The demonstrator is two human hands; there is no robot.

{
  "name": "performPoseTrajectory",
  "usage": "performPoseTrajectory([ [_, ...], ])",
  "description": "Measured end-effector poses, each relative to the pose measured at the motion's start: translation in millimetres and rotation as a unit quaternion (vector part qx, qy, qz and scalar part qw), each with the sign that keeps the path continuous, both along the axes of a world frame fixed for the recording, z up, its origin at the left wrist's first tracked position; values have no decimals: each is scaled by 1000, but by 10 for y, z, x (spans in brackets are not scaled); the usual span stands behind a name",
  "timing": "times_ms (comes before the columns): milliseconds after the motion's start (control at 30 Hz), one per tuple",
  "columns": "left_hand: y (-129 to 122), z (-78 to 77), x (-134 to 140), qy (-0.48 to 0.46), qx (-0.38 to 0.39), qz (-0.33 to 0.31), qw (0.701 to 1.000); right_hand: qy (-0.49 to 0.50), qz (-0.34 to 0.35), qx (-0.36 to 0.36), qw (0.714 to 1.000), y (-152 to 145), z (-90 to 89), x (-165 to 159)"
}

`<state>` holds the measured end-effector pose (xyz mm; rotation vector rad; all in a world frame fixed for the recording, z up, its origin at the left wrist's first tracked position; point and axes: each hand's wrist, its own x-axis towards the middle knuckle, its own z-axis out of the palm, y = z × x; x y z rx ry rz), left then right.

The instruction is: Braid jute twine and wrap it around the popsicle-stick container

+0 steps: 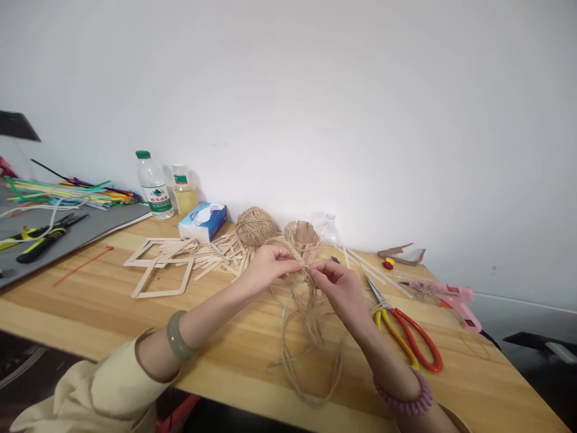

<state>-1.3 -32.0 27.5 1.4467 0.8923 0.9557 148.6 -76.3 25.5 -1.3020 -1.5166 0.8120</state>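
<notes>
Both my hands meet over the middle of the table, pinching a length of jute twine point(311, 300). My left hand point(270, 263) is closed on it with thumb and forefinger, and a braided-looking part runs up behind its fingers. From the other side my right hand point(339, 287) pinches the twine close to the left fingertips. Loose strands hang and loop below onto the wood. Behind the hands stands a small round brown cup-like piece point(301, 234); a ball of jute twine point(256, 226) sits left of it.
Wooden sticks point(220, 255) and square stick frames point(163, 276) lie left. Scissors point(406, 337) and a pink glue gun point(455, 299) lie right. A tissue pack point(202, 222), water bottle point(155, 189) and bottle of yellow liquid point(184, 192) stand near the wall. Pliers point(45, 240) rest on a grey mat.
</notes>
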Motion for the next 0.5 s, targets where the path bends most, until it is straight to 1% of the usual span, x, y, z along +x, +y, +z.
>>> performPoseTrajectory([
  [100, -4, 4, -5, 11, 5, -9, 1000, 27, 19, -9, 999, 4, 10, 3],
  [200, 5, -11, -7, 27, 33, -10, 999, 70, 45, -36, 996, 17, 1, 3],
  [433, -2, -26, 18, 20, 82, 58, 995, 143, 100, -86, 981, 21, -48, -19],
  [500, -11, -27, 27, 16, 88, 70, 994, 157, 108, -104, 976, 24, -60, -23],
])
